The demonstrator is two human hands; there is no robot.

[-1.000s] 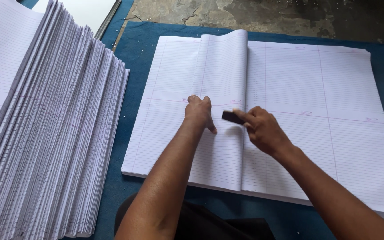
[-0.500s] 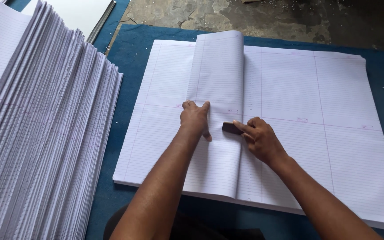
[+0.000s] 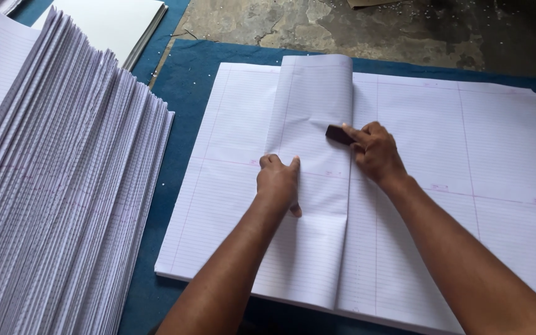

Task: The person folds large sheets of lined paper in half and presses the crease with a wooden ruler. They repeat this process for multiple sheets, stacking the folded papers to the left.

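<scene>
1. Left hand (image 3: 278,181) at frame centre, palm down and fingers flat together, pressing on the folded sheet (image 3: 308,186); forearm rising from the bottom edge.
2. Right hand (image 3: 375,151) just right of centre, fingers curled and clamped on a small dark block (image 3: 339,134), held against the crease of the fold; forearm running in from the lower right corner.
3. Two hands, two forearms, one dark block — nothing else held.
4. One folded sheet, lying on one broad stack of flat sheets (image 3: 454,186) filling the centre and right of the frame.
5. Folded sheet: white, ruled with fine lines and a thin pink margin line, doubled over into a tall narrow panel from the upper middle to the lower middle, crease along its right side, upper end bowed up slightly.
6. One tall fanned pile of folded ruled sheets (image 3: 63,198) along the left side, edges stepped — too many to count.
7. One plain white board (image 3: 110,25) at the upper left.
8. Blue desk (image 3: 187,80) under the paper; rough grey floor (image 3: 342,25) across the top.
</scene>
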